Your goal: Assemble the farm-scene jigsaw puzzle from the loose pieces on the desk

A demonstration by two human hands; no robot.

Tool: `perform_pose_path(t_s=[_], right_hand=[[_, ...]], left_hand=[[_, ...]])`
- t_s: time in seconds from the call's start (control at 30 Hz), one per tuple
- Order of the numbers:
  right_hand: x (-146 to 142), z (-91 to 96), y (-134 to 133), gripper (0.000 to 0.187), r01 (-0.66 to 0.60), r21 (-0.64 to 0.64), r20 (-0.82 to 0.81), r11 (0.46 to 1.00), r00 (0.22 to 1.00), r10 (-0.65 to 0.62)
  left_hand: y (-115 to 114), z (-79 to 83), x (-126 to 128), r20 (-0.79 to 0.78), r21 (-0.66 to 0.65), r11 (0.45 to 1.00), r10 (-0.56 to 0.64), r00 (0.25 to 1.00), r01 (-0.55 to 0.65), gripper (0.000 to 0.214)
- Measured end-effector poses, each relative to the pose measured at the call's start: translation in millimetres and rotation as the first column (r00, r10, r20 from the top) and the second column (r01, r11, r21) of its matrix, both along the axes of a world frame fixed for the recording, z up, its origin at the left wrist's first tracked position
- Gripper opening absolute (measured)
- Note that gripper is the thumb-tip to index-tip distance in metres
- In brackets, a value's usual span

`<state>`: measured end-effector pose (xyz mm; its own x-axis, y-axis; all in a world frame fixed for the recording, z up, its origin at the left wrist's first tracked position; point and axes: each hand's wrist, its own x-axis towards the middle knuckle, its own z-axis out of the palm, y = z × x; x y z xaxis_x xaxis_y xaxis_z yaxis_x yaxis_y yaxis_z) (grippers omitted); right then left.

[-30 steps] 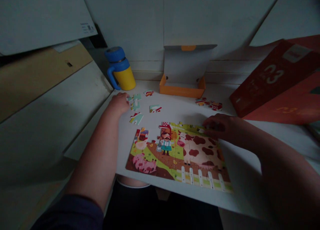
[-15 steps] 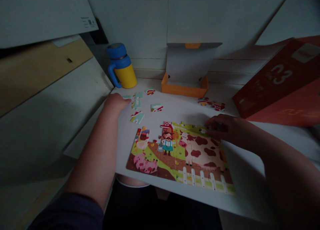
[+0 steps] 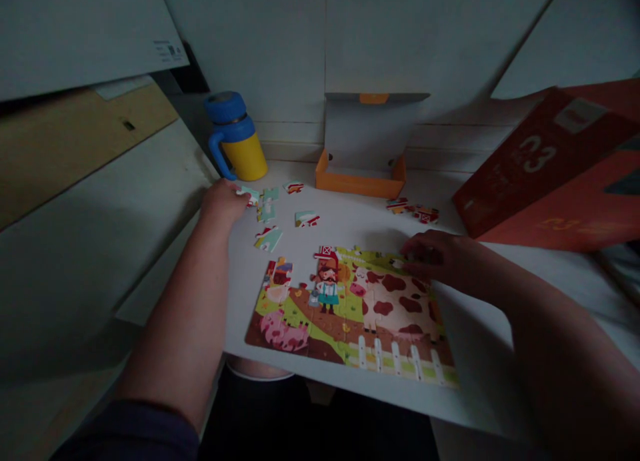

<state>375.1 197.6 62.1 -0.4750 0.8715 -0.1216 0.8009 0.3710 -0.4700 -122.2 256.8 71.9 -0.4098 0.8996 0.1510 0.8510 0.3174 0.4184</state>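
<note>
A partly assembled farm jigsaw puzzle [image 3: 350, 314] lies on the white table [image 3: 490, 354], showing a pig, a farmer, a spotted cow and a white fence. My left hand [image 3: 220, 202] is at the table's left edge, fingers closed on a pale teal puzzle piece [image 3: 249, 194] beside several loose pieces [image 3: 269, 238]. My right hand [image 3: 433, 255] rests palm down on the puzzle's upper right edge, fingers curled and pressing there; I cannot make out a piece under them.
A yellow mug with a blue lid [image 3: 236, 141] stands at the back left. An open orange box [image 3: 361, 174] sits at the back centre, with more loose pieces [image 3: 415, 211] to its right. A large red box [image 3: 545, 161] leans at the right.
My left hand drew back slightly to the left and now pinches a teal piece from the loose group. The right hand has stayed on the puzzle's top right edge.
</note>
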Motion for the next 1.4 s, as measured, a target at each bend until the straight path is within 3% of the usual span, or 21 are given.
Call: perform_pose_path(t_s=[0.1, 0.17, 0.2, 0.3, 0.37, 0.43, 0.5, 0.67, 0.8, 0.87, 0.93, 1.0, 1.07, 1.23, 1.33, 1.4], right_hand=[[-1.9, 0.2, -0.3, 0.032, 0.005, 0.030, -0.033, 1.000, 0.999, -0.004], [-5.1, -0.5, -0.4, 0.031, 0.025, 0.099, -0.061, 0.995, 0.998, -0.019], [-7.5, -0.7, -0.8, 0.031, 0.035, 0.145, -0.075, 0.989, 0.997, -0.024], [-17.6, 1.0, -4.2, 0.034, 0.071, 0.232, -0.134, 0.970, 0.990, -0.041], [-25.6, 3.9, -8.5, 0.041, 0.100, 0.212, -0.208, 0.972, 0.977, -0.055], [-33.3, 6.8, -13.2, 0.051, 0.106, 0.170, -0.301, 0.980, 0.952, -0.050], [-40.4, 7.8, -17.3, 0.056, 0.076, 0.129, -0.380, 0.989, 0.925, -0.021], [-53.6, 1.5, -22.9, 0.050, 0.009, -0.016, -0.507, 1.000, 0.862, -0.015], [-49.4, 0.7, -20.4, 0.037, 0.040, -0.017, -0.504, 0.999, 0.863, -0.043], [-37.9, 2.5, -14.7, 0.042, 0.138, 0.062, -0.461, 0.988, 0.883, -0.094], [-21.7, 3.5, -6.5, 0.045, 0.224, 0.134, -0.387, 0.965, 0.909, -0.157], [-5.4, 2.9, 1.7, 0.043, 0.245, 0.178, -0.284, 0.953, 0.940, -0.188], [6.3, 0.8, 7.6, 0.039, 0.226, 0.179, -0.200, 0.958, 0.961, -0.189], [9.0, -3.2, 10.1, 0.033, 0.188, 0.113, -0.152, 0.976, 0.974, -0.170], [4.8, -2.5, 8.9, 0.031, 0.201, 0.116, -0.152, 0.973, 0.971, -0.182], [3.8, -1.9, 8.4, 0.031, 0.197, 0.141, -0.146, 0.970, 0.973, -0.176]], left_hand=[[3.1, -1.4, 19.8, 0.056, 0.105, 0.994, 0.018, 0.998, -0.024, 0.027], [1.9, -3.1, 43.6, 0.164, 0.160, 0.984, -0.106, 0.981, 0.080, 0.027], [-0.5, -4.0, 57.7, 0.291, 0.199, 0.966, -0.220, 0.931, 0.166, 0.024], [-14.8, -7.2, 101.6, 0.615, 0.284, 0.878, -0.474, 0.630, 0.384, 0.021], [-28.0, -9.7, 127.0, 0.730, 0.262, 0.812, -0.520, 0.444, 0.521, 0.022], [-41.9, -12.0, 147.1, 0.790, 0.251, 0.734, -0.532, 0.305, 0.631, 0.023], [-55.3, -13.3, 162.1, 0.788, 0.259, 0.648, -0.570, 0.231, 0.716, 0.022], [-77.7, -10.0, 182.3, 0.741, 0.242, 0.504, -0.648, 0.178, 0.829, 0.019], [-77.0, -6.4, 178.6, 0.649, 0.246, 0.477, -0.728, 0.222, 0.844, 0.015], [-70.3, -4.4, 168.8, 0.505, 0.264, 0.494, -0.803, 0.318, 0.829, 0.013], [-61.3, -1.1, 154.6, 0.261, 0.255, 0.517, -0.850, 0.457, 0.817, 0.012], [-52.3, 4.1, 138.8, -0.005, 0.221, 0.548, -0.827, 0.563, 0.807, 0.013], [-45.3, 10.7, 124.0, -0.141, 0.209, 0.605, -0.758, 0.636, 0.768, 0.013], [-35.4, 19.9, 98.6, -0.180, 0.172, 0.763, -0.598, 0.781, 0.624, 0.011], [-29.3, 13.3, 89.7, -0.183, 0.092, 0.793, -0.581, 0.793, 0.602, 0.015], [-25.1, 5.5, 86.3, -0.172, 0.038, 0.780, -0.611, 0.773, 0.625, 0.020]])
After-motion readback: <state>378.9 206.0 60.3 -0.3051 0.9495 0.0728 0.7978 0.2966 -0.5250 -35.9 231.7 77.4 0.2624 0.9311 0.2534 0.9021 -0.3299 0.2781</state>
